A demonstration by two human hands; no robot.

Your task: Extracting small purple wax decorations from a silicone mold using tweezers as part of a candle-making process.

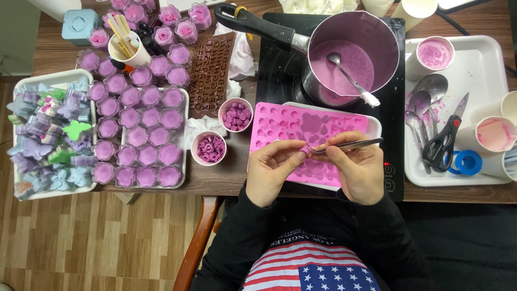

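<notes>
My left hand [273,168] pinches a small purple wax piece [305,150] between thumb and fingers, just above the near edge of a pink silicone mould [280,126]. Metal tweezers [350,144] sit in my right hand [360,167], their tips touching the purple piece. The mould lies on a white tray [374,127] in front of me, its cavities partly hidden by both hands.
A saucepan [353,56] of purple liquid with a spoon stands on a black hob [396,108]. Two small cups of purple pieces [235,115] [209,148] sit left of the mould. Several purple-filled cups on a tray [140,129] and coloured shapes [51,134] lie far left. Scissors [444,137] rest on the right tray.
</notes>
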